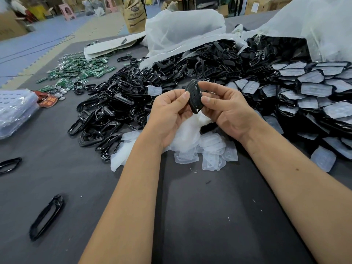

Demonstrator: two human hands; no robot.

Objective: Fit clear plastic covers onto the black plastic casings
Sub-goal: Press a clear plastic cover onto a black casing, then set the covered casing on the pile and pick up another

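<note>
Showing the head view: both hands meet above the middle of the grey desk (57, 178) and hold one black casing (194, 98) between them, raised clear of the desk. The left hand (169, 115) pinches the casing's left edge, thumb curled against it. The right hand (224, 109) pinches the right edge, thumb on the face and fingers curled behind. The casing stands nearly upright, slightly tilted. Whether a clear cover is already on it cannot be told.

Just below the hands, on the desk, lies a heap of clear covers (207, 151), loose and overlapping, with a white plastic sheet (122, 153) at its left. One small black part (208, 127) lies on the heap's far edge, near the right wrist.

To the left of and beyond the hands spreads a large pile of black frames (114, 107), glossy and tangled. Farther off, more dark parts (219, 61) spill from an opened white bag (182, 29). At right, rows of casings with covers (312, 90) lie overlapping like shingles, reaching under a second white bag (323, 25).

At far left lies a scatter of green circuit boards (80, 69). A stack of clear trays (15, 111) sits at the left edge, with a red tag (48, 101) just beside it. Two single frames lie apart on the near desk: one at near left (46, 217), one at the left edge (9, 164). Beyond the desk, a brown sack (134, 14) stands on the floor, and cartons and pink stools appear blurred.
</note>
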